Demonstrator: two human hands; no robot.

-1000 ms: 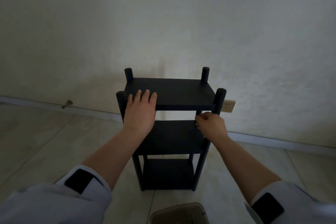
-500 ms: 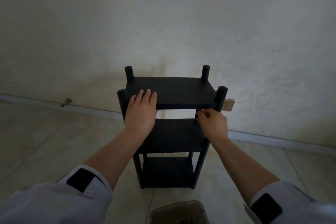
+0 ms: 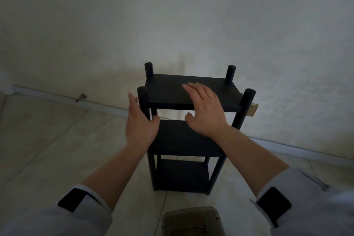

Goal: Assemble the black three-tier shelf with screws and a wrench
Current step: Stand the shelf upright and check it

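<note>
Room's pretty dim and the container [image 3: 192,222] is cut off below, but the black shelf [image 3: 183,140] stands upright, three tiers, with both hands, left hand [image 3: 140,120] and right hand [image 3: 204,110], open, fingers spread.

We see a pale tiled floor [image 3: 57,149] meeting the wall; on it stands the black three-tier shelf [image 3: 183,140] upright; nearer us sits a translucent lidded container [image 3: 191,222].
</note>
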